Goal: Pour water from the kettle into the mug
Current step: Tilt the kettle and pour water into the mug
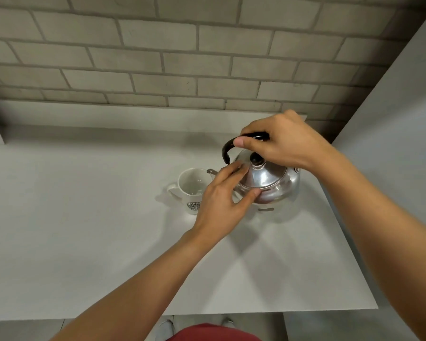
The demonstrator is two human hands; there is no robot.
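A shiny metal kettle (pixel 273 180) with a black lid knob and a black arched handle stands on the white counter (pixel 84 230), right of centre. My right hand (pixel 278 141) is closed around the top of that handle. My left hand (pixel 224 195) rests against the kettle's left side, fingers spread over its lid and body. Just left of the kettle stands a white mug (pixel 191 187) with a dark round logo, its handle pointing left. The kettle's spout reaches the mug's rim. A little liquid glints at the bottom of the mug.
A grey brick wall (pixel 182 57) rises behind the counter. A pale panel (pixel 399 119) closes off the right side. The counter's front edge runs along the bottom, with the floor and red clothing below it.
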